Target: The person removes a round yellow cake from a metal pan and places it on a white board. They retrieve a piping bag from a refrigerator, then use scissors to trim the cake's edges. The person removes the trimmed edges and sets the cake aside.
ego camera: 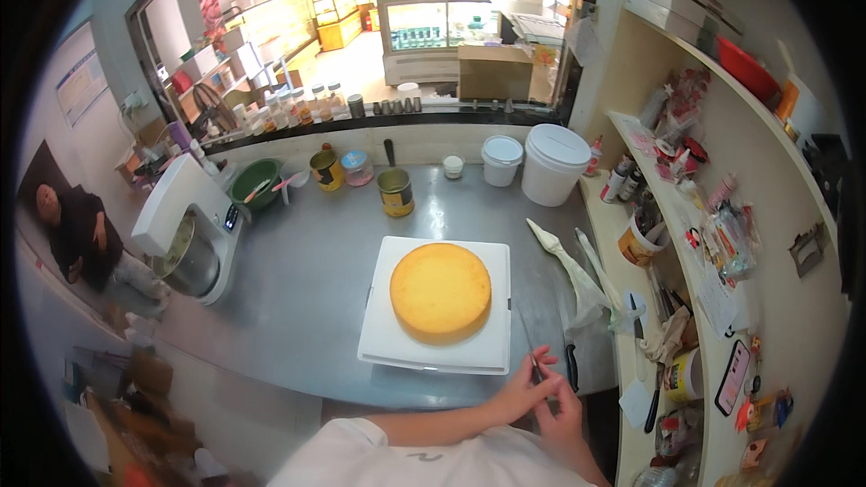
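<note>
A round yellow sponge cake [440, 292] rests on a square white board or box lid [379, 352] on the steel worktop. To its lower right, near the table's front edge, my left hand [524, 389] is closed on the dark handle of a thin-bladed tool [536, 370], perhaps a knife; its narrow blade points up and away. My right hand [560, 406] touches the left one by the handle's lower end; whether it also grips the handle cannot be told. A black-handled knife [572, 365] lies just right of my hands. Beyond it lie two filled piping bags [575, 270] [601, 264].
A white stand mixer [169, 206] and a green bowl [256, 182] stand at the left. Cans [395, 193] and white lidded tubs [556, 166] line the back. Crowded shelves [609, 216] border the right side. Another person [84, 237] is at the far left.
</note>
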Tool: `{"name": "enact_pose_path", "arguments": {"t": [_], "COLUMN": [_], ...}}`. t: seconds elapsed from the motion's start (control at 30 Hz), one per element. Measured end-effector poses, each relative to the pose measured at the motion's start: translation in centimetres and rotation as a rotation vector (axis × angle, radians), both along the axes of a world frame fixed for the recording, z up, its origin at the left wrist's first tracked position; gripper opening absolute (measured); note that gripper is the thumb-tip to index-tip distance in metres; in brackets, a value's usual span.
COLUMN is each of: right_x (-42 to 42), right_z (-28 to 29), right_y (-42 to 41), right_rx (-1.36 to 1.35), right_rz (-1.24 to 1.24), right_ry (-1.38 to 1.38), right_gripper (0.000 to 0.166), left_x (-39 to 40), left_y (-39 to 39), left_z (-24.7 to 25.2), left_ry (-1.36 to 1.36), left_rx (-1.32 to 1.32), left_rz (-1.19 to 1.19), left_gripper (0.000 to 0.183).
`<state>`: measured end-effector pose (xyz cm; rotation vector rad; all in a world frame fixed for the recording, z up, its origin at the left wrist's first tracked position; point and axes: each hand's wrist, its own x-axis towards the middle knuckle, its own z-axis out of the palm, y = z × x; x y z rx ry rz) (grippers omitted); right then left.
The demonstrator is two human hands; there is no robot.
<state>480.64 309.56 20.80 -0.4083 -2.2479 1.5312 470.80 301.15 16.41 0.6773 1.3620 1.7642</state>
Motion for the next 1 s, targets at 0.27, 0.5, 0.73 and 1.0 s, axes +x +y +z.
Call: {"name": "enact_pose_path", "arguments": {"t": [0.27,0.5,0.73,1.0], "right_x": [-2.3,-3.5,-5.1,-9.6], "right_z": [-1.1,-2.5,-3.7,-4.1], "right_y": [1.0,-0.2,3.2,5.5], "right_rx": [-0.465,-1.128,-0.888,-0.335], "right_rz": [0.236,0.125,0.083,0.167], "right_ry": [-0.289,-0.061,-0.136,-0.376], "right_gripper": [0.020,0.027,0.029,0.030], "left_x": [-1.8,-2.8,-7.2,-11.6], "left_y": [-3.7,-4.1,-6.1,-6.7], "left_z": [4.0,4.0,3.8,2.4], "left_ry": [0.443,0.668,1.139,1.403], "left_rx": [-0.159,-0.118,-0.321,-0.861], "left_rz": [-0.004,0.090,0.361,0.247], "left_gripper": [0.057,0.059,0.060,0.075]}}
